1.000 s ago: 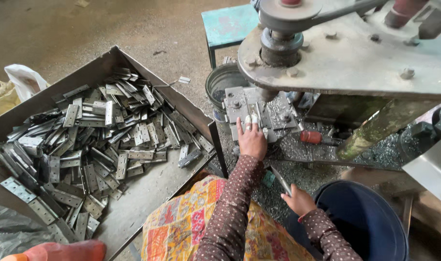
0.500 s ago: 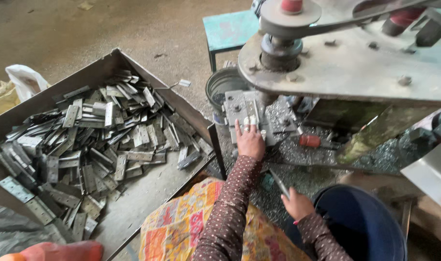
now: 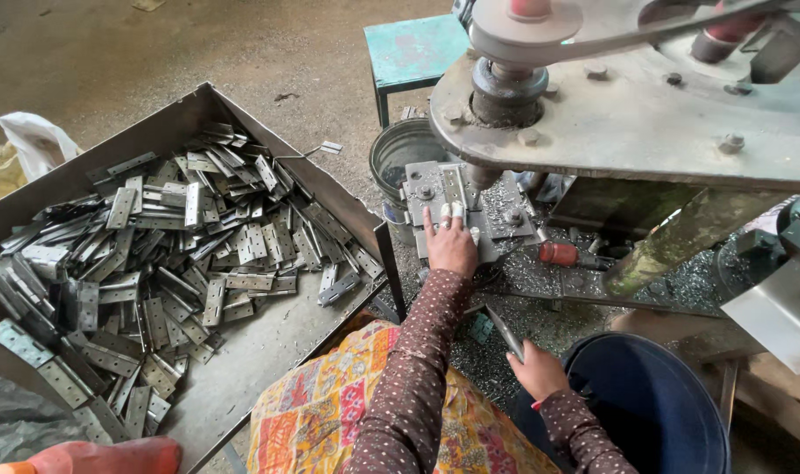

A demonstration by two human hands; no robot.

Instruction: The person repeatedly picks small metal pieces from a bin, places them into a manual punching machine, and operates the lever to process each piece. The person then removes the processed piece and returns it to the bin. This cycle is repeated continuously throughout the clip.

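My left hand [image 3: 452,241], with white tape on two fingertips, rests flat on the grey metal work plate [image 3: 428,197] under the drill spindle [image 3: 485,175] of a large grey machine [image 3: 645,114]. The fingers press a narrow metal strip on that plate. My right hand [image 3: 536,369] is lower, beside a dark blue bucket [image 3: 659,408], and grips a thin metal hinge plate [image 3: 503,329] that points up and left. Both arms wear brown dotted sleeves.
A big metal tray [image 3: 268,338] on the left holds several grey hinge plates [image 3: 154,263]. A grey metal bucket [image 3: 395,158] and a teal stool [image 3: 413,48] stand behind the plate. Metal shavings cover the machine base [image 3: 549,272], where a red-handled tool [image 3: 562,254] lies. A white sack [image 3: 35,140] sits at far left.
Both hands stay almost where they were. The left hand stays on the work plate and the right keeps the hinge plate; only the view shifts slightly.
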